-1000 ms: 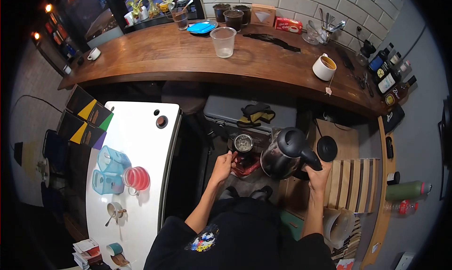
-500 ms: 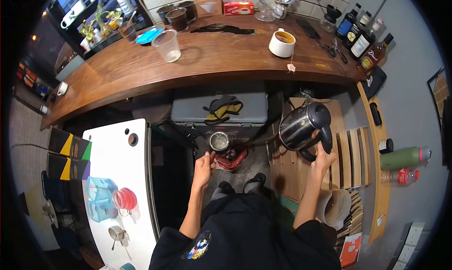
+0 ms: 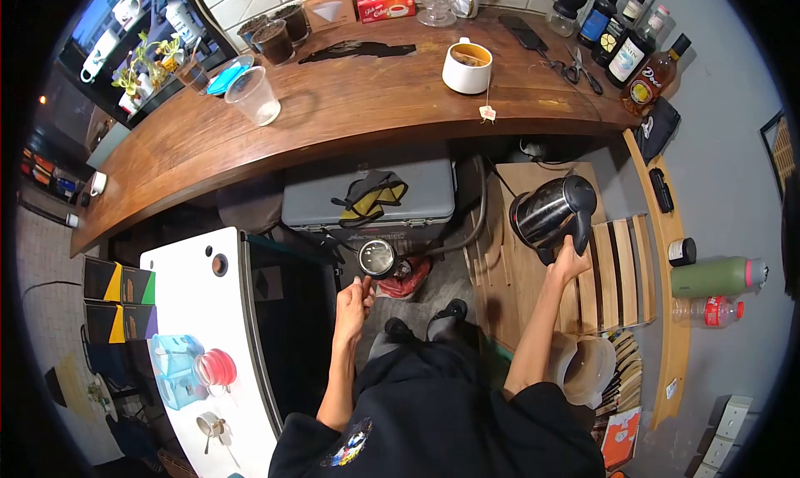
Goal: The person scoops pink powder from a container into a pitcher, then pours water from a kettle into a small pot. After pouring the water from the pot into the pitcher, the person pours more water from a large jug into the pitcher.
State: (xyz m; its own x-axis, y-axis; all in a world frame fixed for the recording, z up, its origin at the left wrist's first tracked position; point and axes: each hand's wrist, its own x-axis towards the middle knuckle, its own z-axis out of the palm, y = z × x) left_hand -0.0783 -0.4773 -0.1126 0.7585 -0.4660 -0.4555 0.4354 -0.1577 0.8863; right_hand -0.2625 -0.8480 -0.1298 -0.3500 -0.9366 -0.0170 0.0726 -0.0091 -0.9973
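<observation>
My right hand (image 3: 570,261) is closed round the black handle of an electric kettle (image 3: 540,215) with a shiny dark metal body. The kettle is at the right, over the wooden board (image 3: 500,299) below the counter, with its dark lid down. In front of my body, my left hand (image 3: 353,305) has its fingers closed at the near edge of a small round dark-rimmed cup (image 3: 377,259), held above the floor. Its inside looks pale and shiny; I cannot tell what is in it.
A wooden counter (image 3: 333,149) carries a white mug (image 3: 467,68) with a tea bag tag, a clear plastic cup (image 3: 253,97), scissors (image 3: 586,71) and several bottles. Under it sits a grey storage box (image 3: 312,196) with gloves (image 3: 372,199). On my left is a white-topped cabinet (image 3: 179,286).
The kettle and my right hand have shifted slightly right relative to the board. The cup stays in my left hand. The camera view has turned a little, moving the counter items left.
</observation>
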